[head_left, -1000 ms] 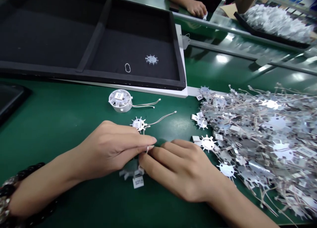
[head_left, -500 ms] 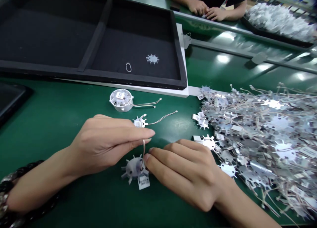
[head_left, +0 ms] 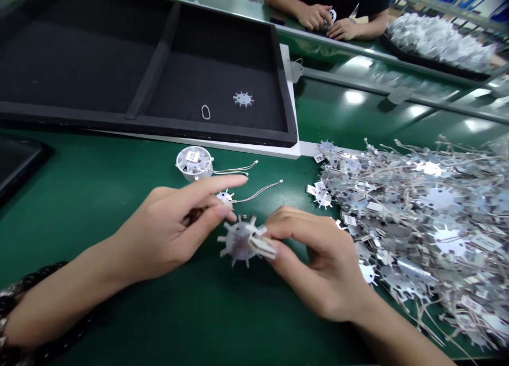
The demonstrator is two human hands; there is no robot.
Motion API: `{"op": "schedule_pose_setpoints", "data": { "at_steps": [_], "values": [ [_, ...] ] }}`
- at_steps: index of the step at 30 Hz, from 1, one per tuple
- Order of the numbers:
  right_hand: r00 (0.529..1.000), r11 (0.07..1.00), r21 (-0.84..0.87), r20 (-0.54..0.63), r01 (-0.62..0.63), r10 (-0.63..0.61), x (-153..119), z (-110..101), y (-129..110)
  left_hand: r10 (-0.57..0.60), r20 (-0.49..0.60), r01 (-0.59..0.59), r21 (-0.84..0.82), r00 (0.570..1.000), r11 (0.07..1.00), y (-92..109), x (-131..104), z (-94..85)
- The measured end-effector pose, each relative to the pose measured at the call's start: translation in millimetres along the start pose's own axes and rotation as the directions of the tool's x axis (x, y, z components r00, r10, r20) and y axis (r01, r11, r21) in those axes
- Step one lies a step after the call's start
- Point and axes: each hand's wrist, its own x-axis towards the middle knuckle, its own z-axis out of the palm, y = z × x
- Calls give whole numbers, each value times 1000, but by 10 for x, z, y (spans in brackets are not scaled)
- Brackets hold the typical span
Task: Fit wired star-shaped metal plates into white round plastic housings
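Between the thumb and fingers of my right hand (head_left: 314, 260) is a round, thin metal plate with spoke-like tabs (head_left: 242, 241), pinched at its right edge, where a folded white piece shows. The plate hangs above the green table. My left hand (head_left: 178, 217) is just left of it, index finger stretched out and thumb apart, with nothing seen in its grip. Behind the left fingertips lies a second spoked plate (head_left: 225, 198) with a thin wire, partly hidden. Farther back stands a white ring-shaped housing (head_left: 194, 163) with a labelled plate inside and two wires.
A big heap of spoked plates with wires (head_left: 421, 223) covers the right side. At the back, a divided black tray (head_left: 222, 134) holds one plate (head_left: 243, 99) and a small white loop (head_left: 205, 112). A co-worker's hands (head_left: 318, 18) work across the bench.
My right hand has lifted the spoked plate and turned it, now gripping its edge. The left hand has let go of the wire and its fingers have spread.
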Motion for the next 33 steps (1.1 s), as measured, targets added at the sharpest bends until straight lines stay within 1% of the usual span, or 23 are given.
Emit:
{"op": "schedule_pose_setpoints", "data": {
  "at_steps": [2,4,5,7,9,11,12,14,17,22,26,28,30,31,33],
  "values": [
    [996,996,-32,-50,-77,76,21,-23,-17,-44,-26,41,-108,999,993,23,0,-13],
    [992,992,-86,-94,-95,87,26,-28,-23,-57,-16,52,-231,998,971,45,-8,-15],
    [992,989,-122,-106,-80,67,21,-20,-19,-67,6,66,-295,998,953,56,-16,-8],
    [994,975,-223,-108,-4,-21,-1,10,-2,-113,75,134,-425,991,895,76,-39,21],
    [988,932,-350,-88,92,-130,-31,52,26,-170,152,226,-540,974,811,94,-59,60],
    [976,876,-456,-59,159,-208,-58,90,55,-217,204,298,-626,955,720,106,-64,91],
    [973,858,-484,-52,172,-225,-67,103,66,-234,234,331,-648,944,686,109,-60,99],
    [973,853,-493,-55,169,-224,-77,116,79,-256,286,384,-663,923,643,109,-45,101],
    [979,874,-464,-66,140,-192,-81,106,78,-249,312,398,-672,917,624,96,-31,92],
    [986,893,-438,-75,102,-150,-77,79,55,-240,336,408,-650,911,641,70,-42,95],
    [990,908,-412,-80,74,-117,-66,76,59,-203,288,345,-634,936,693,75,-31,106],
    [991,911,-405,-69,78,-116,-62,69,68,-206,257,326,-633,944,703,86,-11,103],
    [990,907,-412,-62,89,-125,-58,49,70,-249,268,365,-647,931,670,97,12,90],
    [988,900,-425,-69,94,-136,-55,34,65,-267,289,393,-670,919,630,98,23,80],
    [978,880,-463,-113,106,-178,-47,-1,47,-271,352,444,-729,896,521,86,35,55]
  ]
}}
